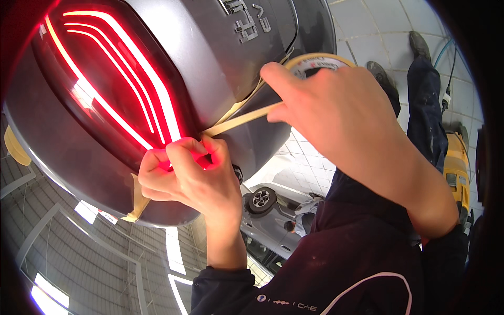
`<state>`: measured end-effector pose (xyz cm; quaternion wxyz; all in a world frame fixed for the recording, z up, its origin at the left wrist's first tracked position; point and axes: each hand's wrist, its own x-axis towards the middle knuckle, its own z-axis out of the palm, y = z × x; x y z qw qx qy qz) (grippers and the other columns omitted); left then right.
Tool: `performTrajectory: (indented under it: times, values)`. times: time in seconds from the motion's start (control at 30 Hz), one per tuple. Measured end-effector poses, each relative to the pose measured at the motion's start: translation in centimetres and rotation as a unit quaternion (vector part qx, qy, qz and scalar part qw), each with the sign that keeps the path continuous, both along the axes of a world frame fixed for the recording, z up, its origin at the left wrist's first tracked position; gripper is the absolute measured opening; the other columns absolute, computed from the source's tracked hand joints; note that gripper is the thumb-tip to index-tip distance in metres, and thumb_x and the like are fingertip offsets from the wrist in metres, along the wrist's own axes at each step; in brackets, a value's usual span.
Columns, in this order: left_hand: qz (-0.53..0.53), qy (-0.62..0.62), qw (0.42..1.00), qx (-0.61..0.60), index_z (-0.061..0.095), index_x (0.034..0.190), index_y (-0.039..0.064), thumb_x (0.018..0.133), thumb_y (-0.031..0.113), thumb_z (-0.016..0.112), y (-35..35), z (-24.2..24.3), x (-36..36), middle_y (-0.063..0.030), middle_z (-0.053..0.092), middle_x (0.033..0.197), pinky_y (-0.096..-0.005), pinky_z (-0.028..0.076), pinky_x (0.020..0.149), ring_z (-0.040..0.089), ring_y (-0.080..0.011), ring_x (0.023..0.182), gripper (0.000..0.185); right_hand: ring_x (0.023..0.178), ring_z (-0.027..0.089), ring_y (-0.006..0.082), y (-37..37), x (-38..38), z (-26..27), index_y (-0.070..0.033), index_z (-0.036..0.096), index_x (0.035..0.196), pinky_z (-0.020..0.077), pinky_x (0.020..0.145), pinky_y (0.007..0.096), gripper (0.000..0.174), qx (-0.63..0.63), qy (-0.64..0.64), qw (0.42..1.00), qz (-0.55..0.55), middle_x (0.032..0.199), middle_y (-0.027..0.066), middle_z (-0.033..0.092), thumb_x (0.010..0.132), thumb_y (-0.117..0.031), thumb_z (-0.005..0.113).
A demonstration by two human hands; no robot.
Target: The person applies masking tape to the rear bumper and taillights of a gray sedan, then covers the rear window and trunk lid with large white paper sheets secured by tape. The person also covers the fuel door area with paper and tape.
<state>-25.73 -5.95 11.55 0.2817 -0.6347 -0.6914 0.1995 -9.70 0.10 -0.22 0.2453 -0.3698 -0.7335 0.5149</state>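
My left hand [193, 171] is at the lower tip of a lit red car tail light [130, 75], fingers bent and pinched around the end of a masking tape strip [246, 119]. From there the strip stretches to my right hand [334, 106], which holds the masking tape roll [319, 62]; the palm side of the hand and part of the roll are hidden. More tape lies along the seam beside the tailgate [197, 51], behind the taut strip. A separate tape piece [138, 199] is stuck on the grey body panel below my left hand.
Another car [267, 228] with a dark wheel [261, 199] stands beyond, and a person [306, 215] is low beside it. At right are a yellow machine [456, 177], a cable [450, 78] and the tiled floor [378, 19]. Rounded yellow material [16, 146] shows at the far left.
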Motion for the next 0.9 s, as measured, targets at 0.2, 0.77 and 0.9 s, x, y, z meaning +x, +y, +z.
performTrajectory:
  times: [0.2, 0.77, 0.9]
  values:
    - [-0.025, -0.001, 1.0, -0.009, 0.064, 0.086, 0.012, 0.068, -0.001, 0.081, -0.3, 0.0, -0.3, -0.0146, 0.05, 0.116, -0.0443, 0.033, 0.09, 0.043, -0.0328, 0.105, 0.028, 0.057, 0.064, 0.0302, -0.6, -1.0, -1.1, -0.01, 0.062, 0.078, 0.0471, 0.05, 0.0409, 0.021, 0.02, 0.02, 0.999, -0.016, 0.058, 0.0095, 0.058, 0.089, -0.025, 0.072]
    - [-0.126, 0.146, 0.953, -0.233, 0.059, 0.147, 0.001, 0.093, 0.059, 0.07, -5.7, 1.9, -1.6, -0.0151, 0.03, 0.159, -0.0474, 0.026, 0.113, 0.027, -0.0328, 0.139, 0.08, 0.055, 0.072, 0.0299, -0.2, -1.4, -1.2, -0.006, 0.07, 0.067, 0.053, 0.046, 0.0382, 0.006, 0.03, 0.04, 0.997, -0.057, 0.058, 0.0143, 0.065, 0.072, -0.008, 0.072]
    - [-0.099, 0.181, 0.947, -0.245, 0.06, 0.146, -0.002, 0.094, 0.06, 0.069, -5.7, 1.5, -0.8, -0.0156, 0.032, 0.159, -0.0478, 0.027, 0.111, 0.027, -0.0325, 0.142, 0.081, 0.057, 0.072, 0.0301, -0.2, -1.8, -1.3, -0.006, 0.071, 0.068, 0.054, 0.047, 0.0388, 0.007, 0.021, 0.048, 0.996, -0.077, 0.059, 0.014, 0.066, 0.074, -0.009, 0.073]
